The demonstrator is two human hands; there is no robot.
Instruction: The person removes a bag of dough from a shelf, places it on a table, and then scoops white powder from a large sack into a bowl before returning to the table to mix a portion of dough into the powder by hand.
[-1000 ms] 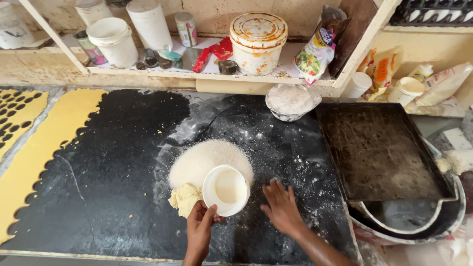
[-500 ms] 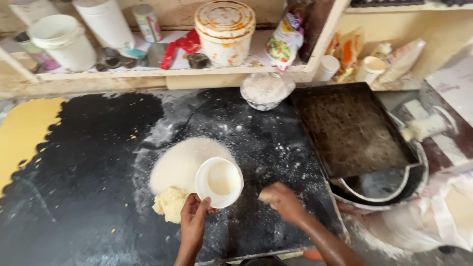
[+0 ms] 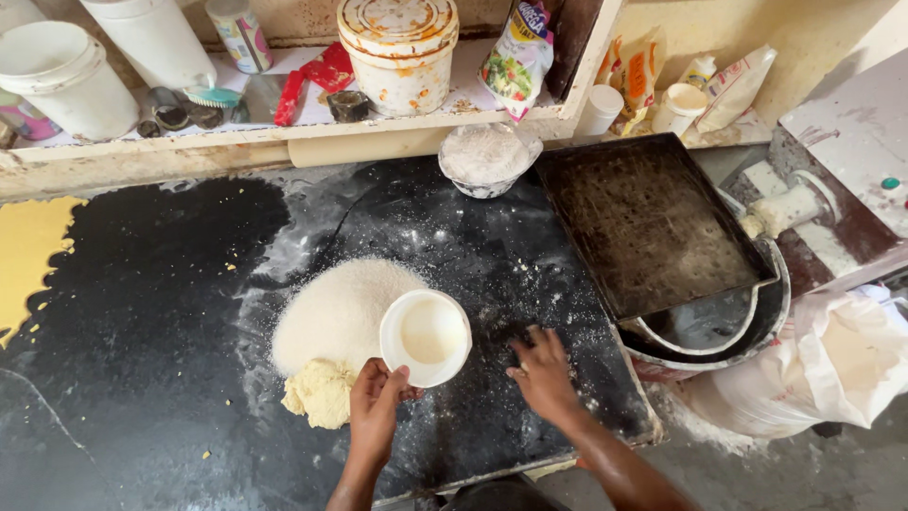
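Left hand [image 3: 375, 409] gripping round white cup [image 3: 426, 337], powdery flour mound [image 3: 336, 308], lumpy dough [image 3: 322, 392]

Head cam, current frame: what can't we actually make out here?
- Left hand: its fingers grip the white cup; the fingertips under the rim are hidden by the cup.
- Dough lump: its right edge is covered by the left hand.
- Right hand: the palm is flat on the floured black worktop, so anything beneath is unseen.
- Stacked bowls: mostly hidden under the dark baking tray.
- Yellow dough sheet: cut off by the left edge.
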